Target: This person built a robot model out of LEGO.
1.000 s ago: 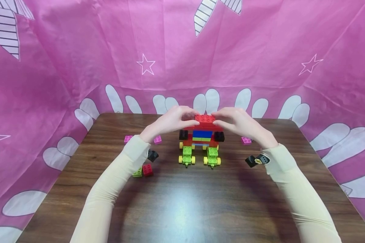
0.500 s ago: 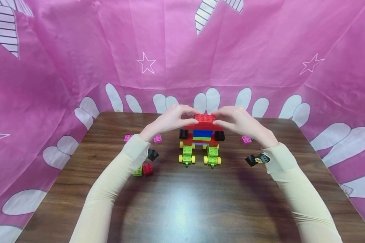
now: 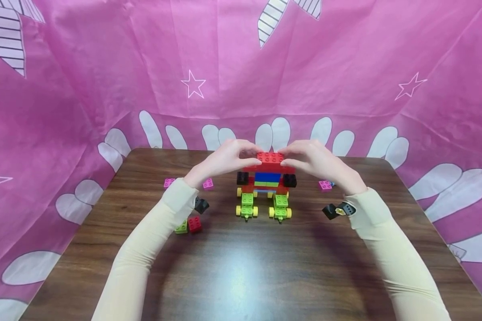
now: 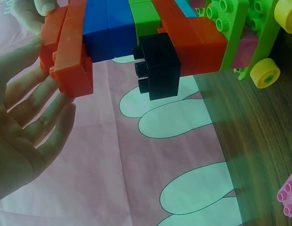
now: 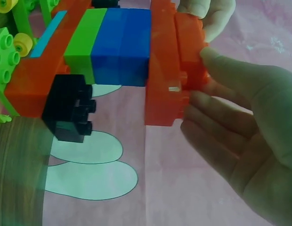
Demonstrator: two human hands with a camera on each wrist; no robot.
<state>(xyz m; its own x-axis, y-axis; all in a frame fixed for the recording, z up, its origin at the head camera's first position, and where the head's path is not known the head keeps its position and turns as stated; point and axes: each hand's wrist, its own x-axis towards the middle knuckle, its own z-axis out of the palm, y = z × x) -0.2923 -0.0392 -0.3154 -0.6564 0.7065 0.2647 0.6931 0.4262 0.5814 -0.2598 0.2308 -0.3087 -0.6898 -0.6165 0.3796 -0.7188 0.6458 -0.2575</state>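
Pink patterned fabric (image 3: 241, 62) hangs beyond the grip, and a dark wood-grain table (image 3: 241, 254) spreads beneath it. Directly below both hands stands an upright model of glossy plastic studded blocks (image 3: 268, 177), blue and lime through its middle, with lime wheeled bases (image 3: 247, 201). Left hand (image 3: 228, 157) and right hand (image 3: 313, 159) face each other across its top, pinching opposite ends of a red rectangular plastic block (image 3: 270, 158) between thumb and fingers. That block's long axis runs from hand to hand, neither clearly nearer; it sits on a wider red layer (image 5: 161, 75), though whether fully pressed down I cannot tell. Two black plastic blocks (image 3: 243, 178) jut out below the grip, one per side. Small loose blocks, one red (image 3: 194, 224), one pink (image 3: 325, 185), lie lower, left and right of it.
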